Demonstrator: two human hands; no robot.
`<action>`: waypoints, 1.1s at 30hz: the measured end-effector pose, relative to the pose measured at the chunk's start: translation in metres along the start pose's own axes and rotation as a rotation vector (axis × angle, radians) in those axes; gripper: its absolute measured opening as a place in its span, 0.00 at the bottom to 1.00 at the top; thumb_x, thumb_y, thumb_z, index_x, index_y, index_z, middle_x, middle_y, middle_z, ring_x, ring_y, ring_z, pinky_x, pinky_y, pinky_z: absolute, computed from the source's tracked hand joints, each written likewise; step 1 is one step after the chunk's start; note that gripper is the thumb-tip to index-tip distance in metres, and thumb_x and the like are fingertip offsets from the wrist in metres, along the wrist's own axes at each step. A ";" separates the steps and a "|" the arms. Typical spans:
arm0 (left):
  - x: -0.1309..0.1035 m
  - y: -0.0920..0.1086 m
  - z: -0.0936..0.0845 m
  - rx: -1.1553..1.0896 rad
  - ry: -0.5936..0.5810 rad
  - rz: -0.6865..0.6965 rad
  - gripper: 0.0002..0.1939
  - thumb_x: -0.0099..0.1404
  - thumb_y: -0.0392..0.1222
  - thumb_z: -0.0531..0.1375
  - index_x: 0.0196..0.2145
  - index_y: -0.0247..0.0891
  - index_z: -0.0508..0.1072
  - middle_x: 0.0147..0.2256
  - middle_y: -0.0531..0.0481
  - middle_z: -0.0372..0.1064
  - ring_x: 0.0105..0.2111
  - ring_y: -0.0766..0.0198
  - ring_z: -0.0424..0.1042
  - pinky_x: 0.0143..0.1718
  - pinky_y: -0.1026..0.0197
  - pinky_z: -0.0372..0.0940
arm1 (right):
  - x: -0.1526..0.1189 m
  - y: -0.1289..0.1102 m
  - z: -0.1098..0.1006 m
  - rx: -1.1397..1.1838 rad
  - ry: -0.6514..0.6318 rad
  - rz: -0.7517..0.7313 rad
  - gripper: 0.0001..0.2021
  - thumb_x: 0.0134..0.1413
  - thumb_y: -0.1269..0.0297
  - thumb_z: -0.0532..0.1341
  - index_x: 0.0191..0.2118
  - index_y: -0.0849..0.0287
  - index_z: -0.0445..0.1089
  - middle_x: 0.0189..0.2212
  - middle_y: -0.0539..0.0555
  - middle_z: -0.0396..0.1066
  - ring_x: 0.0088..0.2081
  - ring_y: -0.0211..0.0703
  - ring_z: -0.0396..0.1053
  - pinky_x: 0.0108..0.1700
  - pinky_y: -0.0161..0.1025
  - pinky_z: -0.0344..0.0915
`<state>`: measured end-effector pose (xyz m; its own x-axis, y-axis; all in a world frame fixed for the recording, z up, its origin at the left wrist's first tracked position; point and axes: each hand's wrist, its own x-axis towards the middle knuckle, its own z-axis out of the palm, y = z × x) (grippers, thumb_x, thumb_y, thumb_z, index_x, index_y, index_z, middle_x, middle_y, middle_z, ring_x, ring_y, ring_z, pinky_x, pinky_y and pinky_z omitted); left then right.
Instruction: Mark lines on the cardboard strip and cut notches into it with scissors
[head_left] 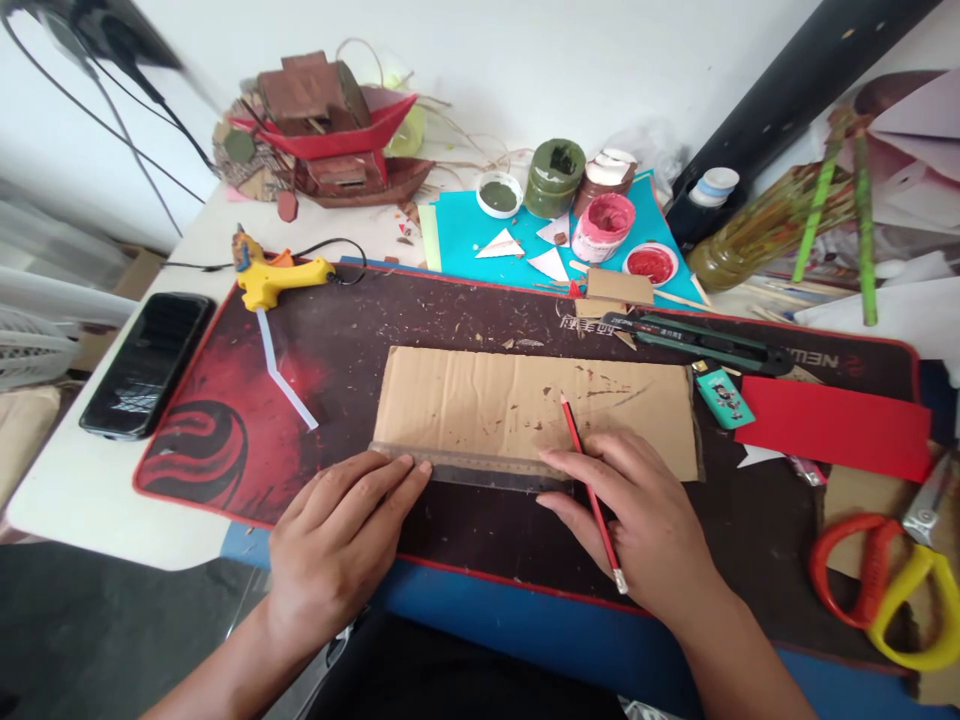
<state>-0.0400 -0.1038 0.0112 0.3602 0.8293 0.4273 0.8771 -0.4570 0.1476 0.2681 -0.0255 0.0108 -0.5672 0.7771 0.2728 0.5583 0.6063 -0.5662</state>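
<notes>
A rectangular piece of brown cardboard (480, 400) lies on the dark mat, with small dark stains on its right half. Along its near edge rests a clear ruler (487, 472). The fingertips of my left hand (337, 530) press on the ruler's left end. My right hand (637, 510) has a red pencil (589, 480) between its fingers, eraser end toward me and tip pointing away over the cardboard. The thumb and index finger of that hand are at the ruler's right end.
A yellow glue gun (277, 282) and a phone (146, 365) lie to the left. Paint jars (555, 178) stand on blue paper behind. A green cutter (697, 340), a teal lighter (724, 395), red paper (836, 425) and scissors (874, 570) are on the right. Model boats (322, 130) stand at the back.
</notes>
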 end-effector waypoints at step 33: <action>0.000 0.005 0.002 0.009 0.004 -0.035 0.17 0.76 0.25 0.62 0.58 0.34 0.80 0.48 0.44 0.84 0.50 0.50 0.80 0.53 0.49 0.75 | 0.002 -0.001 0.000 -0.022 0.052 0.009 0.11 0.76 0.61 0.66 0.59 0.52 0.76 0.41 0.57 0.78 0.42 0.56 0.78 0.42 0.51 0.76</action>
<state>-0.0350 -0.1049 0.0103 0.3276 0.8436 0.4254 0.8923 -0.4243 0.1543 0.2663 -0.0251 0.0120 -0.5301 0.7899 0.3083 0.5767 0.6024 -0.5519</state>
